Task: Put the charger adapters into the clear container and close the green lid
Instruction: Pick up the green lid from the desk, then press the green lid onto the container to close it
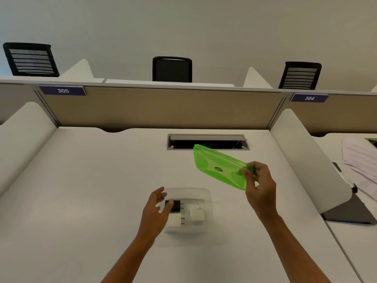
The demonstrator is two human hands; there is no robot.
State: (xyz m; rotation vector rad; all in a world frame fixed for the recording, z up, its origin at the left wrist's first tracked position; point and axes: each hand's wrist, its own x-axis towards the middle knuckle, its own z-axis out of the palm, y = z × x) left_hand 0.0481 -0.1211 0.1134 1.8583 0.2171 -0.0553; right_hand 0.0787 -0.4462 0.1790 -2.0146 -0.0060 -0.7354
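A clear container [207, 196] stands on the white desk in front of me. Inside it lie a black charger adapter [177, 205], a white adapter [175, 220] with two pins, and a second white adapter [197, 215]. My left hand [156, 213] hovers over the container's left side with fingers spread, holding nothing. My right hand [260, 187] pinches the right corner of the green lid [219, 167], which hangs tilted in the air above and to the right of the container.
A cable slot [208, 141] with a raised flap is set into the desk behind the lid. White side dividers [306, 158] flank the desk. Loose papers [363, 162] lie on the neighbouring desk at right. Black chairs stand beyond the back partition [159, 108].
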